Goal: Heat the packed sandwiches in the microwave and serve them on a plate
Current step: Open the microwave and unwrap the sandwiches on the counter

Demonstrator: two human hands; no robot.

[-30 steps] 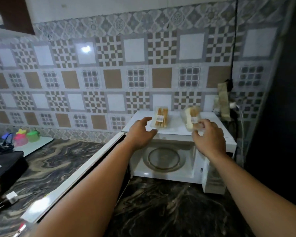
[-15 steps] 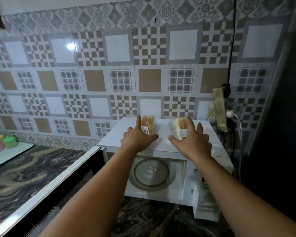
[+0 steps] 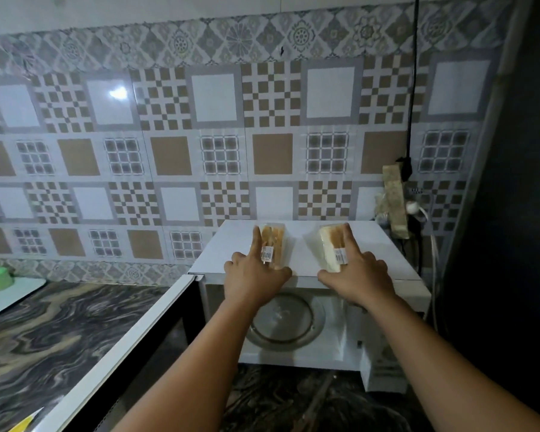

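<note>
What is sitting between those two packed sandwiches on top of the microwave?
Nothing: the head view shows only bare white microwave top between the left sandwich pack and the right sandwich pack.

patterned tile wall (image 3: 200,126), dark marbled counter (image 3: 44,332), dim light.
</note>
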